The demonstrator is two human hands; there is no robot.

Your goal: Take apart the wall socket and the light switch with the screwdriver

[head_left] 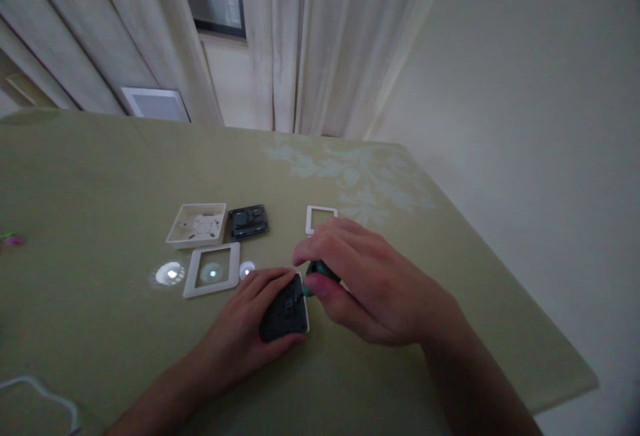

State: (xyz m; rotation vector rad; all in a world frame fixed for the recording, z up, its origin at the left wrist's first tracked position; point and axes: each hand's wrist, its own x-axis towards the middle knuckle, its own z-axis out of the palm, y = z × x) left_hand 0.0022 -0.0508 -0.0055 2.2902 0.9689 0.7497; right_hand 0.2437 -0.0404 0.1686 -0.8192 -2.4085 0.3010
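My left hand [250, 323] grips a dark square wall-switch module [285, 313] with a white edge, thumb below and fingers over its top. In my right hand [370, 283] is a screwdriver with a green and black handle [323, 271]; its tip reaches the upper right part of the module. The exact contact point is too small to make out. Just left of my left hand lies a larger white frame [190, 274]. Behind my right hand a smaller white frame [323, 209] is partly covered.
A white open switch box [173, 236] stands beside another dark module [249, 221] behind the larger frame. A white cable [45, 389] lies at the lower left, and a small pink and green item [13, 239] at the far left. The table's right edge slants beside a wall.
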